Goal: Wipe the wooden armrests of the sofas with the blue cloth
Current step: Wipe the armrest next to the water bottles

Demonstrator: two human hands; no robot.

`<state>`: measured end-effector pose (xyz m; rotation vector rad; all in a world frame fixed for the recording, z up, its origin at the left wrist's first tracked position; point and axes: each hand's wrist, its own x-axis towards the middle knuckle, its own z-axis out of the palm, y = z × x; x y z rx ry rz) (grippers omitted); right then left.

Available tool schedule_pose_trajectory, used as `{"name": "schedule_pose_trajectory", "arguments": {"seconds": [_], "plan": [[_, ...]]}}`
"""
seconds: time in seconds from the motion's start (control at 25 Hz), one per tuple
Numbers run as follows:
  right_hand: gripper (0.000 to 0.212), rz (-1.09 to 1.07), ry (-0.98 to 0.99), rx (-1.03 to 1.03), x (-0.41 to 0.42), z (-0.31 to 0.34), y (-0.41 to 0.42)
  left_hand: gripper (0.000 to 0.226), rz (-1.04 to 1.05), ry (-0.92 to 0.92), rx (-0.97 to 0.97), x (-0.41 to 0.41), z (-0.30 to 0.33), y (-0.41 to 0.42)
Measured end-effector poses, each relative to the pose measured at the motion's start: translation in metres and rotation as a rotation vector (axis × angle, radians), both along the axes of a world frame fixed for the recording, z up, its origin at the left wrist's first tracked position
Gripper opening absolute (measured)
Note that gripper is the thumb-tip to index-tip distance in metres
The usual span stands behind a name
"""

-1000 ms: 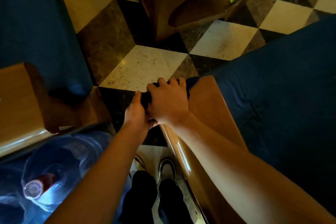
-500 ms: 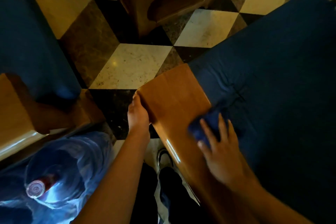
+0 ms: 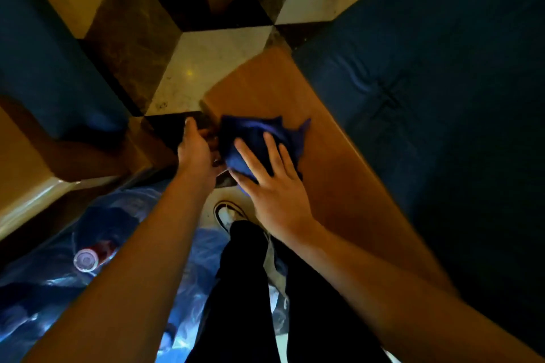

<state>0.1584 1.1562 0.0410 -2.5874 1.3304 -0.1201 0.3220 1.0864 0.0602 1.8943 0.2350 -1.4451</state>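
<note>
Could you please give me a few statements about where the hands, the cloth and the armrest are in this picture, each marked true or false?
1. The right hand presses the blue cloth flat on the wooden armrest. True.
2. The left hand holds the cloth. False: it grips the armrest's outer edge.
3. The cloth lies on the blue cushion. False: it is on the wood.
4. A capped water bottle lies at lower left. True.

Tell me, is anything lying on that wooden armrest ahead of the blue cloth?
Nothing visible. The right hand presses the crumpled blue cloth flat on the brown wooden armrest, whose top shows bare. The left hand grips its outer edge, beside the cloth.
</note>
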Motion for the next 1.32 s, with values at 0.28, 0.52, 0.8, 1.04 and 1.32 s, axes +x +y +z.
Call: {"name": "schedule_pose_trajectory", "arguments": {"seconds": [0.28,0.52,0.8,1.04,1.32], "plan": [[0.059,0.069,0.174,0.414,-0.188,0.079,0.145,0.068,-0.055,0.268,0.281,-0.138,0.015,0.109],[0.041,-0.417,-0.416,0.786,-0.115,0.108,0.091,0.054,-0.227,0.268,0.242,-0.126,0.071,0.139],[0.052,-0.183,-0.501,0.852,0.030,0.157,0.000,0.027,0.015,0.063,-0.110,-0.006,0.142,0.092],[0.045,-0.093,-0.735,1.177,0.146,0.216,-0.036,0.032,0.265,0.088,-0.408,0.106,0.194,0.127],[0.028,0.201,-0.332,1.244,0.290,0.222,-0.055,0.060,0.327,0.076,-0.647,0.200,0.220,0.186]]}}
